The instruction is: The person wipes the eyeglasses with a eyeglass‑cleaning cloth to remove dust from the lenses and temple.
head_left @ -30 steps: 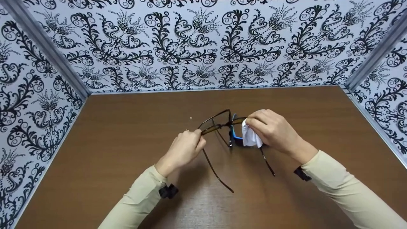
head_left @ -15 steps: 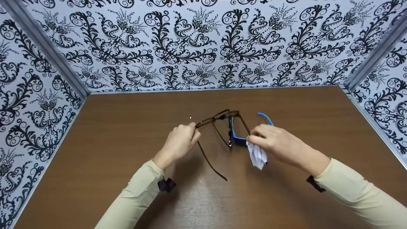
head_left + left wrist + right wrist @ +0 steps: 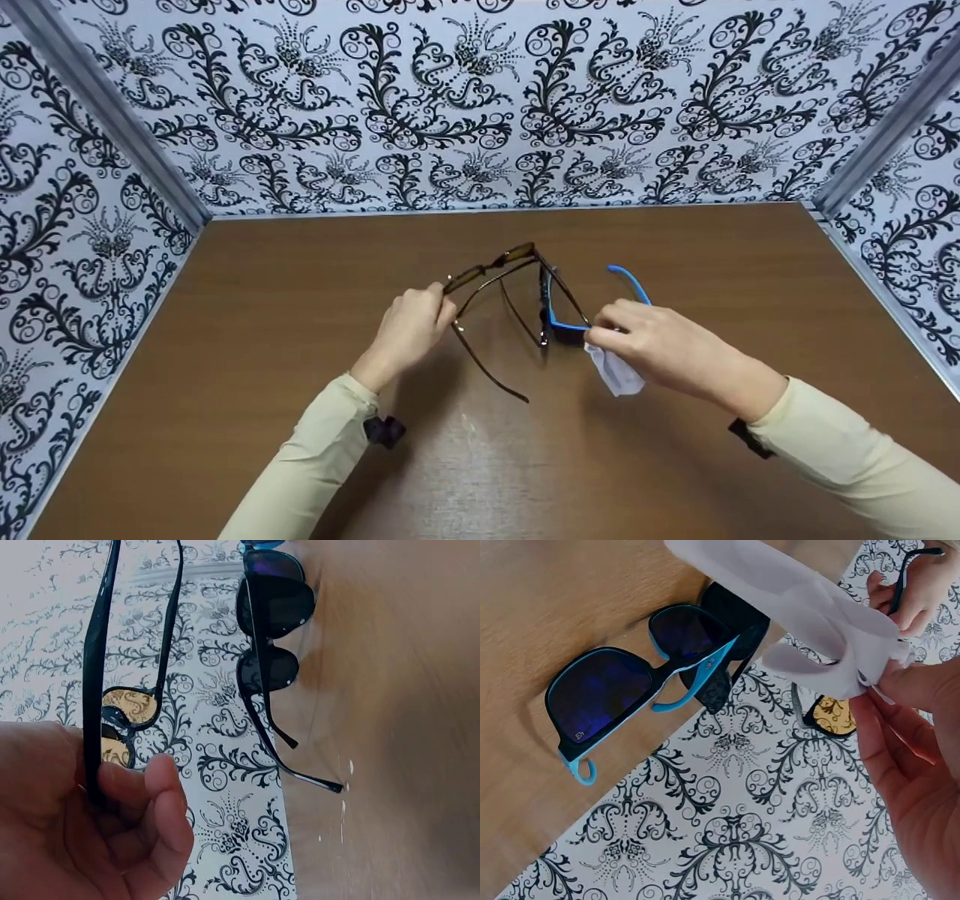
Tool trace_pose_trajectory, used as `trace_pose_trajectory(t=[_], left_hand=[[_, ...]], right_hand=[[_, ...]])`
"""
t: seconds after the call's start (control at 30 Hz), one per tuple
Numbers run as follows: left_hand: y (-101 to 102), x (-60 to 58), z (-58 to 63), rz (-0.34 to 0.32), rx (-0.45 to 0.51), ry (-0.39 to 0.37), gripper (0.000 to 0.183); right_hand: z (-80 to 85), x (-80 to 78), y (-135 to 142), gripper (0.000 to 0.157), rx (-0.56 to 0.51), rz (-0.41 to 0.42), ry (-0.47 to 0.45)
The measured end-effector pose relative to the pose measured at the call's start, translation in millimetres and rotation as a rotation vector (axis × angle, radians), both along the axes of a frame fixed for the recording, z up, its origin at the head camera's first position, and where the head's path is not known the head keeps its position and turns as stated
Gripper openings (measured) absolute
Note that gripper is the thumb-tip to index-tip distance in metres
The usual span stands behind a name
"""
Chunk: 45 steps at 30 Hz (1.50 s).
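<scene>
My left hand grips dark-framed glasses with amber lenses at one end of the frame, above the table. In the left wrist view one temple rises from between thumb and fingers, and the amber lenses show behind. My right hand pinches a white cloth at the other temple of these glasses; how far the cloth wraps it is hidden by the fingers. The cloth's free end hangs below the hand, and in the right wrist view the bunched cloth covers part of the scene.
Black sunglasses lie on the brown table behind the held glasses, temples spread leftward. Against them sit blue-and-black sunglasses, partly behind my right hand in the head view. Patterned panels enclose the table's back and sides.
My right hand and the cloth have moved from the lens area down and rightward along the temple. The amber glasses have tilted and shifted left with my left hand. The sunglasses have stayed put.
</scene>
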<state>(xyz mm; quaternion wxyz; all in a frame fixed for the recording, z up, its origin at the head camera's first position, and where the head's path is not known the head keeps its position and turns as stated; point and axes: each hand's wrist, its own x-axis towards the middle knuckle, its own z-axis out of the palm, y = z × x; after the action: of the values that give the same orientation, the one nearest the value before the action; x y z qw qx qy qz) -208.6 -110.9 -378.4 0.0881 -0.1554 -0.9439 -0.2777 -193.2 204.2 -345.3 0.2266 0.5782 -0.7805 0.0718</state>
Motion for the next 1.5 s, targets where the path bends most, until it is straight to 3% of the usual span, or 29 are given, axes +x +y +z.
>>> trace_pose_trajectory(t=[0.2,0.43,0.6,0.73,0.83,1.0,1.13,1.3,1.43,1.5], left_hand=[[9,6.6,3.6,-0.117,0.068,-0.04,0.018],[16,11.1,6.0,-0.171,0.106,-0.082,0.018],[21,13.3,6.7,-0.259,0.119,-0.126,0.018],[24,14.9,8.5,-0.353,0.147,-0.194,0.021],[24,14.9,10.4,-0.387,0.22,-0.271,0.024],[22,13.1,10.8,-0.35,0.415,-0.415,0.02],[21,12.2,11.8,-0.302,0.53,-0.483,0.019],[20,10.3,13.1,-0.26,0.591,-0.509,0.018],[19,8.6,12.8,-0.239,0.612,-0.51,0.018],[18,7.9,13.1,-0.213,0.616,-0.503,0.018]], right_hand=[[-1.2,-18.1,-3,0.032,-0.008,0.007,0.071],[-1.9,-36.6,0,0.023,0.009,-0.006,0.183],[-0.1,-41.7,-1,0.018,0.016,-0.001,0.229],[1.1,-44.2,-3,0.018,0.014,-0.008,0.255],[-0.1,-45.0,-2,0.019,-0.01,-0.002,0.263],[-0.6,-40.7,-1,0.019,-0.039,0.002,0.219],[0.8,-32.8,1,0.022,-0.058,0.006,0.148],[-1.1,-21.1,4,0.011,-0.071,0.045,0.122],[-2.6,-12.6,5,0.027,-0.041,0.063,0.105],[-2.5,-8.4,7,0.024,-0.026,0.072,0.086]])
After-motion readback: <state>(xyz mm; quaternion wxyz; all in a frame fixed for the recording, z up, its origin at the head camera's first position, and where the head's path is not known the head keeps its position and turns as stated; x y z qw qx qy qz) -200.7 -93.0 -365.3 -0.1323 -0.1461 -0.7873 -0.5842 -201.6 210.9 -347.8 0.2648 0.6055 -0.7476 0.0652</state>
